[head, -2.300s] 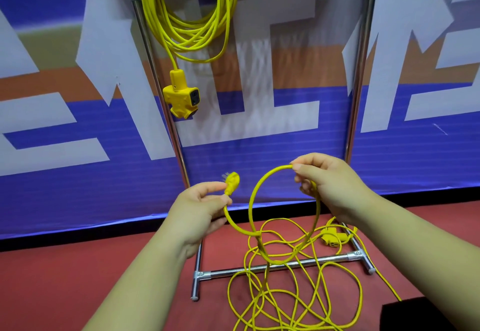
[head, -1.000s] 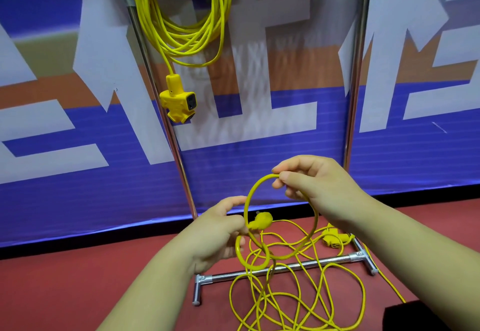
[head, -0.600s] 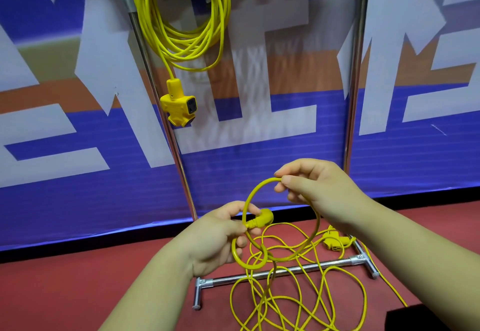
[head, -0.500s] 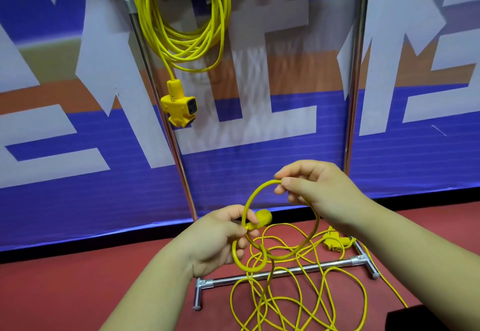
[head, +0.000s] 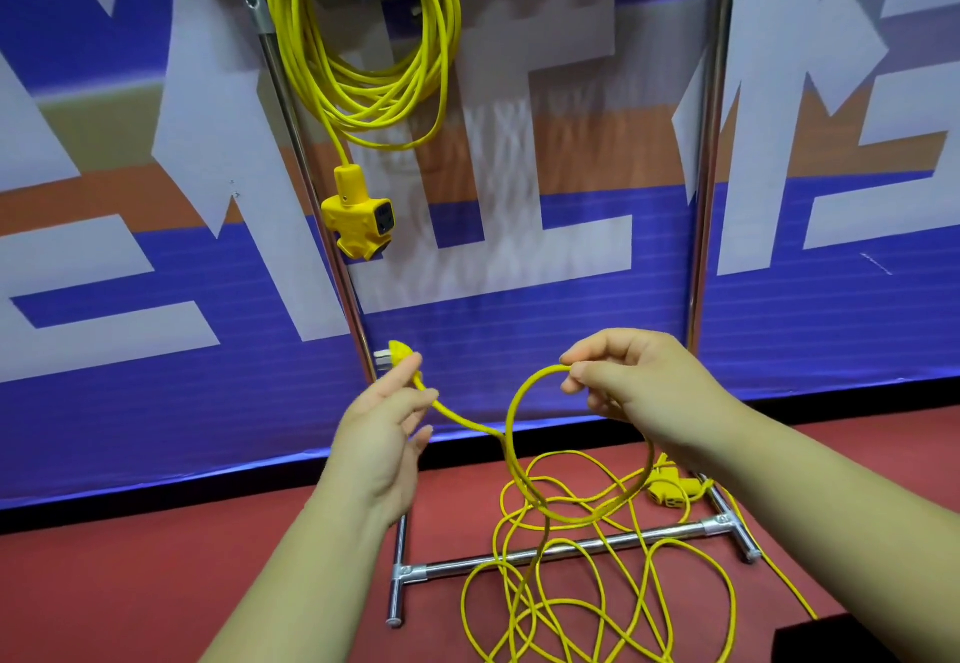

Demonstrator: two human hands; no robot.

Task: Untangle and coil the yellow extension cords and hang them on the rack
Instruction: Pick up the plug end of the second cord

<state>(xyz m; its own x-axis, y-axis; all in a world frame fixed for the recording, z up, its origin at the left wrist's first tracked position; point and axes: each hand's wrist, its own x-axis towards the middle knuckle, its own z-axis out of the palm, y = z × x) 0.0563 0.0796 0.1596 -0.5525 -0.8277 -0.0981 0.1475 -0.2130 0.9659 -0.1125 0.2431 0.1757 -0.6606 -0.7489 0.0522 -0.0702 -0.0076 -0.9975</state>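
Yellow extension cord (head: 467, 418), plug (head: 396, 351) pointing left, loop (head: 511, 433) upright between hands (head: 379, 433) (head: 634, 381)

coiled cord (head: 363, 49) on rack (head: 706, 168) upper left | loose cord (head: 597, 584) on floor (head: 130, 584) across rack base

A person's left hand (head: 382, 433) pinches a yellow extension cord (head: 467, 420) just behind its plug (head: 397, 352) while the right hand (head: 639, 381) pinches the top of a loop; the rest lies tangled on the red floor (head: 156, 584) over the base bar of the rack (head: 452, 564), a coiled cord (head: 363, 90) hanging above.
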